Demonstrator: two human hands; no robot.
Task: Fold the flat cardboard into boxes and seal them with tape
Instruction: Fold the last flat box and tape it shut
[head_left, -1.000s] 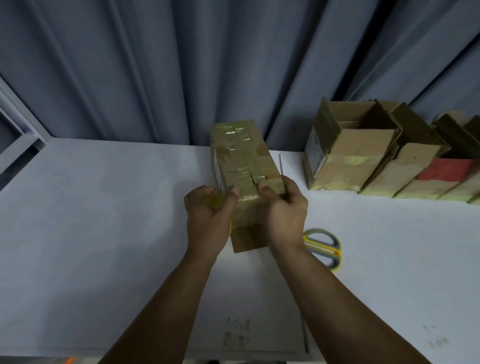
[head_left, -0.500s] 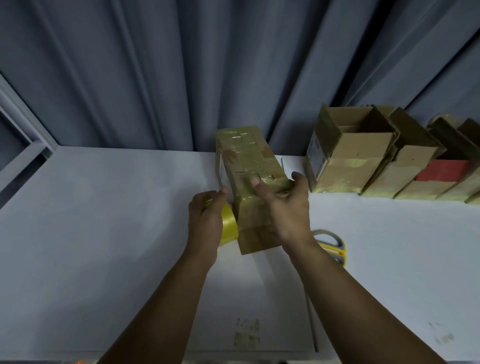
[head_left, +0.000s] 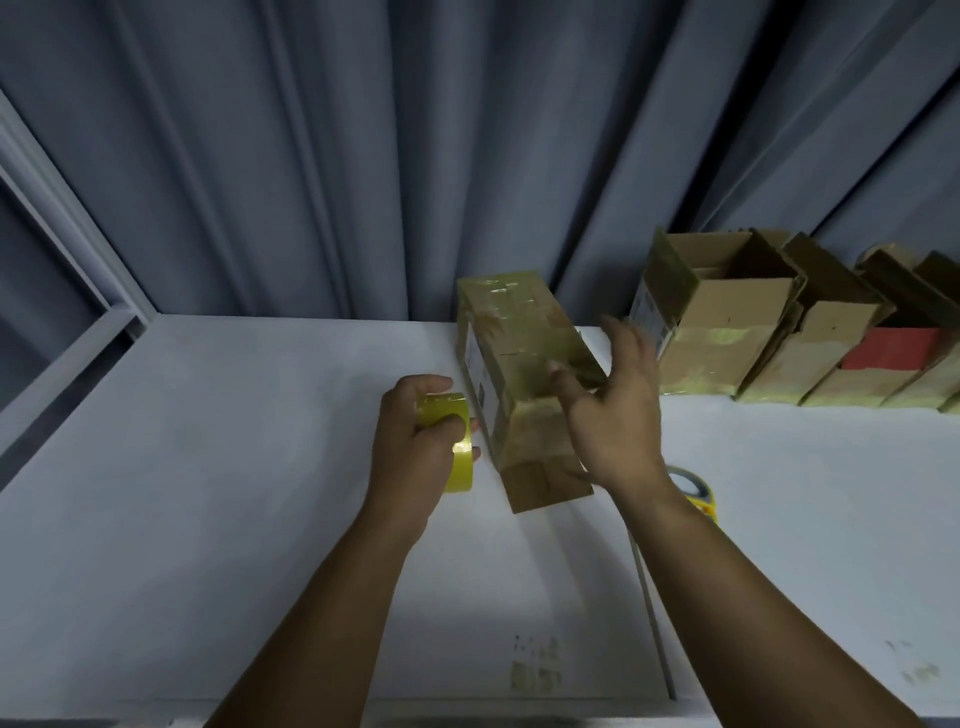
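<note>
I see left hand (head_left: 415, 441) clenched around yellow tape roll (head_left: 451, 441). Right hand (head_left: 613, 410) released, fingers spread against taped box (head_left: 519, 364) lying mid white surface (head_left: 208, 493). Open boxes (head_left: 727, 322) lined far right; scissors (head_left: 696, 491) beside right wrist.

White table with cardboard boxes and scissors.

The table (head_left: 208, 519) is a flat white surface with faint smudges near its front edge. A taped box (head_left: 519, 364) stands on it at centre. A row of open boxes (head_left: 727, 332) stands to the right of the taped box, along the table's rear edge, touching one another. Yellow-handled scissors (head_left: 698, 493) lie flat near the taped box, to its front right, partly hidden.
</note>
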